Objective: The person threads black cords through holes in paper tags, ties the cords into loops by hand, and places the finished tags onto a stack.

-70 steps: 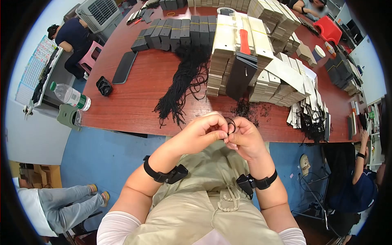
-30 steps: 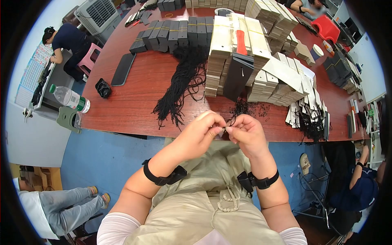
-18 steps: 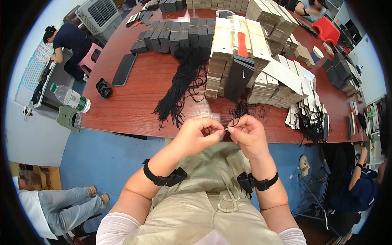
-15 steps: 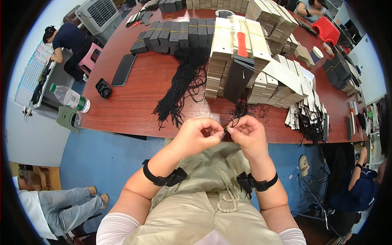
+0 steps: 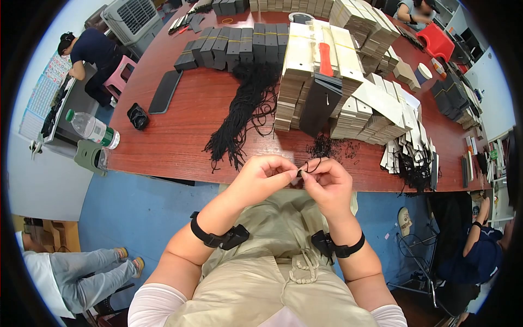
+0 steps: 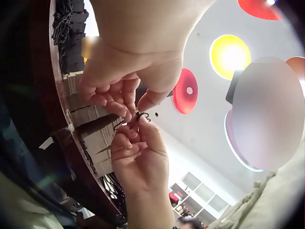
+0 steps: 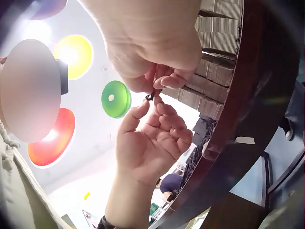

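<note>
My left hand point(image 5: 264, 179) and right hand point(image 5: 330, 182) meet fingertip to fingertip just over the table's front edge. Between them is a thin black cord point(image 5: 306, 165), with a small loop curving up beside the right index finger. The right thumb and index finger pinch it, and the left thumb and index finger pinch its other side. From the left wrist, the cord point(image 6: 139, 115) shows as a dark, tangled bit with loose ends. The right wrist view shows a small dark knot-like piece of the cord point(image 7: 150, 97) at the fingertips; the rest is hidden by the fingers.
Beyond the hands lie small black loops point(image 5: 322, 146) and a bundle of black cords point(image 5: 239, 117). Tall stacks of pale cards point(image 5: 297, 71) stand behind, with black cards point(image 5: 320, 106) leaning on them. A phone point(image 5: 165, 91) and a bottle point(image 5: 92, 128) are at left.
Earlier, the fingers were bunched around a larger black loop; the hands then moved slightly away from the body. In the last half second the right wrist shifted slightly left, and the cord's loop shows more.
</note>
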{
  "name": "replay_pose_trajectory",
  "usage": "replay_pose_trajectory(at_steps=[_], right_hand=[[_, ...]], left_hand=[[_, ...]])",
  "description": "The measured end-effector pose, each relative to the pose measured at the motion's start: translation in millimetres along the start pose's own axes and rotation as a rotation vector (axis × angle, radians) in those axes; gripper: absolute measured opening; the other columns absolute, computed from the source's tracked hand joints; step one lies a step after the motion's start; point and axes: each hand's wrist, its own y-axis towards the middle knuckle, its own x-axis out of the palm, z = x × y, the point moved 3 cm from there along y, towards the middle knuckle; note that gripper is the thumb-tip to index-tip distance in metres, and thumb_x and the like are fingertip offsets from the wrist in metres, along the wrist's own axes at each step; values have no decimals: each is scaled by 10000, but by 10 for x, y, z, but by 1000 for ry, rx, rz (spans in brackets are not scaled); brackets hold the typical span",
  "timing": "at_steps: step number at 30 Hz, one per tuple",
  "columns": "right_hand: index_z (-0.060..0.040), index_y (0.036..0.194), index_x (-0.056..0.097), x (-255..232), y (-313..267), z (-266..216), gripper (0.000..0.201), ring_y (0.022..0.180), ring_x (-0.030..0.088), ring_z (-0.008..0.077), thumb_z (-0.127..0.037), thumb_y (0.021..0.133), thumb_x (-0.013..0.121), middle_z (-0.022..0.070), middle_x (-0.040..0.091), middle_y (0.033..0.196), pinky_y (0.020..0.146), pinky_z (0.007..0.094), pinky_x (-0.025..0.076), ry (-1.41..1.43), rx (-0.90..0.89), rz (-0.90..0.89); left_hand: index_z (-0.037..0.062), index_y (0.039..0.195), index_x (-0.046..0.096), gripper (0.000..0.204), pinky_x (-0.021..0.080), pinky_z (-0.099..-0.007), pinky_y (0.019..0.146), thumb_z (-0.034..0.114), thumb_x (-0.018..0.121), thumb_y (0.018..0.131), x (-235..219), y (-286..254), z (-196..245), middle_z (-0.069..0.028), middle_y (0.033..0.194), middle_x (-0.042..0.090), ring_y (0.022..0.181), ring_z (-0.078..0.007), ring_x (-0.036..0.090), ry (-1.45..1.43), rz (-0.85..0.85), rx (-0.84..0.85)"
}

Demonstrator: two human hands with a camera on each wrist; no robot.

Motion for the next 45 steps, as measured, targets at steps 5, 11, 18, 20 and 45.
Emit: replay_pose_trajectory(at_steps=[5,11,18,20,45], right_hand=[[0,824,540,1,6,31,139,720,505,56,115,775,602,64,563,922,603,191,423,-61,-38,0],[-15,921,525,-18,45,45,136,673,493,44,55,822,586,30,565,846,565,181,393,-4,117,85],[-33,1126,461,-90,41,-148,281,601,494,38,-58,867,565,6,559,782,475,176,364,-181,239,-118],[-33,1178,420,14,40,-276,337,592,504,47,-62,869,552,15,558,781,464,175,363,-8,471,-213],[-17,866,706,-100,36,-173,96,498,305,-19,-71,790,681,-112,452,555,443,185,224,-301,400,-175]], left_hand=[[-22,906,652,110,463,-195,631,64,626,843,-11,14,-28,-17,800,645,710,-43,561,-60,30,-23],[-10,872,654,77,402,-177,553,47,640,823,-46,19,-35,27,738,602,636,-13,498,25,74,33],[3,839,649,55,354,-174,515,44,626,811,-74,-17,80,64,676,543,589,7,435,37,0,24],[5,838,649,56,350,-173,513,45,627,806,-64,-15,92,71,660,527,583,10,428,42,2,41],[8,826,622,102,367,-192,558,95,590,869,-60,-54,125,62,672,513,632,-10,434,3,-137,-79]])
